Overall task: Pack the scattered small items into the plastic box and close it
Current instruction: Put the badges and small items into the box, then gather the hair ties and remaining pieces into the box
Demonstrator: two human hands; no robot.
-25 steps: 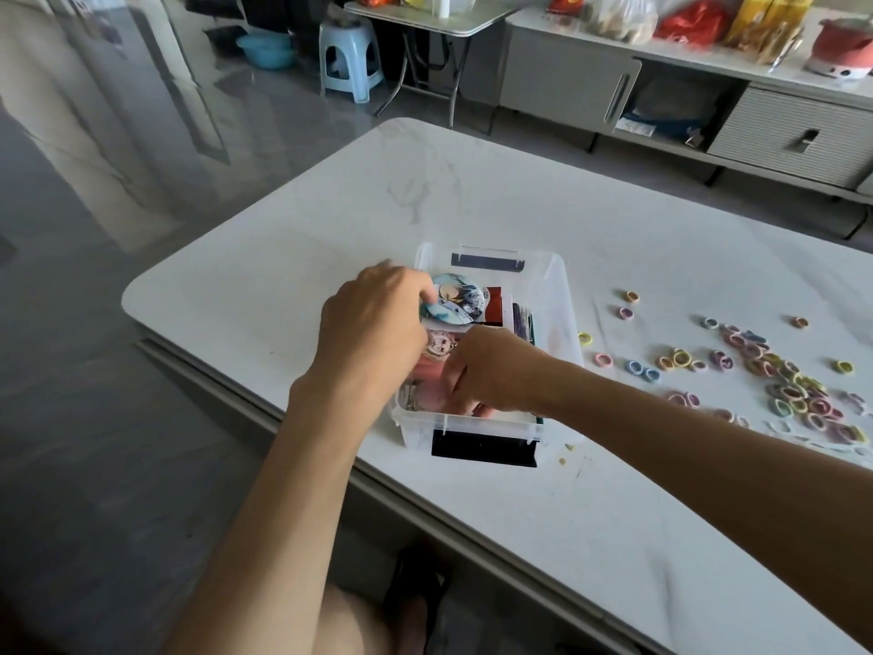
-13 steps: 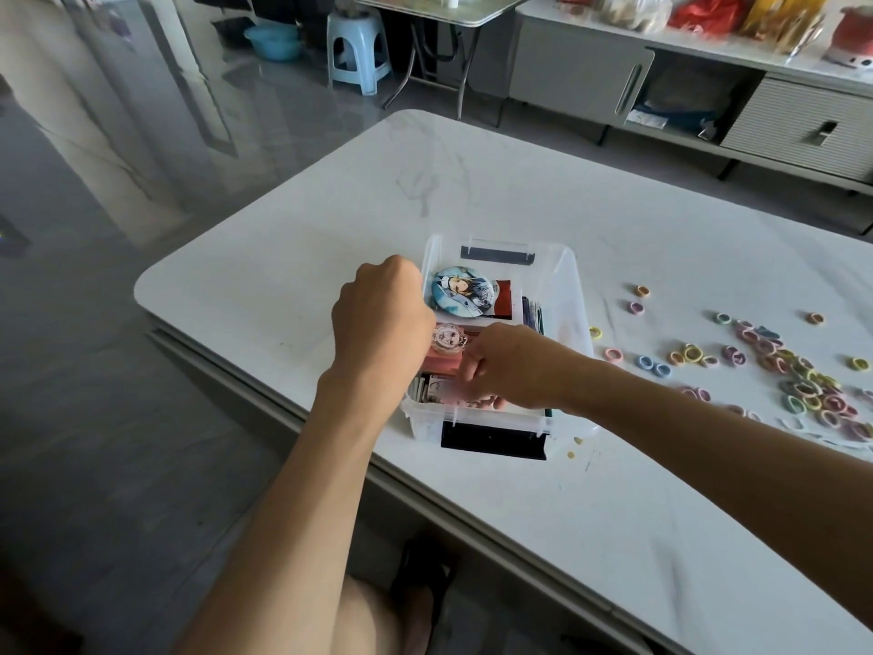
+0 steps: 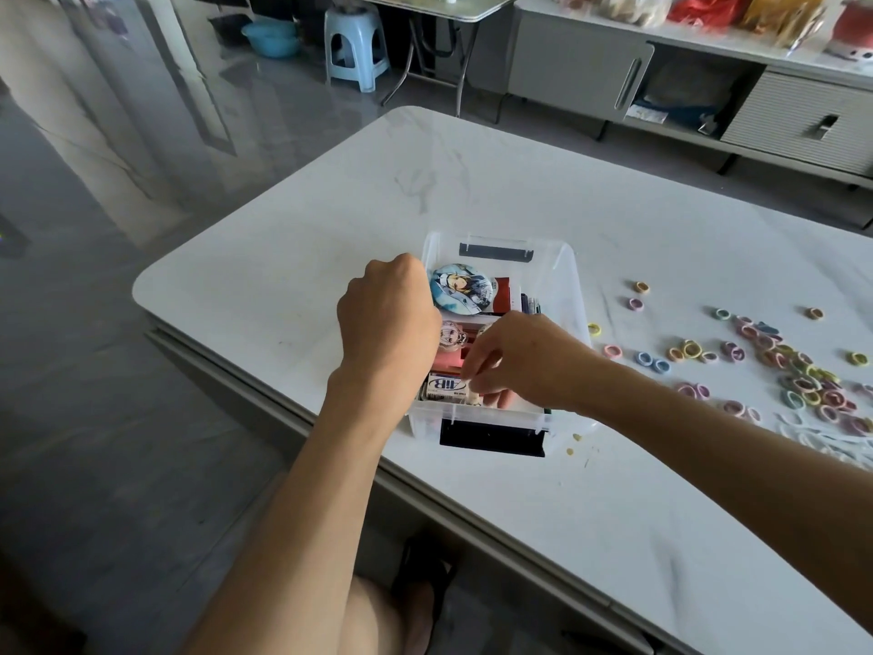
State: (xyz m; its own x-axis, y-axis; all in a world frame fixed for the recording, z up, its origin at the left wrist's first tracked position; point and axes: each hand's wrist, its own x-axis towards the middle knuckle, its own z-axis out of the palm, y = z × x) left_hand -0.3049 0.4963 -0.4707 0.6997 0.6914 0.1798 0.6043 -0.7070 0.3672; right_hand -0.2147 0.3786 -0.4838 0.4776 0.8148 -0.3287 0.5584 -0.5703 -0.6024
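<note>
**Plastic box part-filled, hair ties left out**

It sits open near the table's front edge, with a round badge inside. The left hand curls at its left wall; what that grip holds I cannot tell. The right hand pinches a white packet inside. Most ties lie unpacked to the right, and closing seems far off.
</note>
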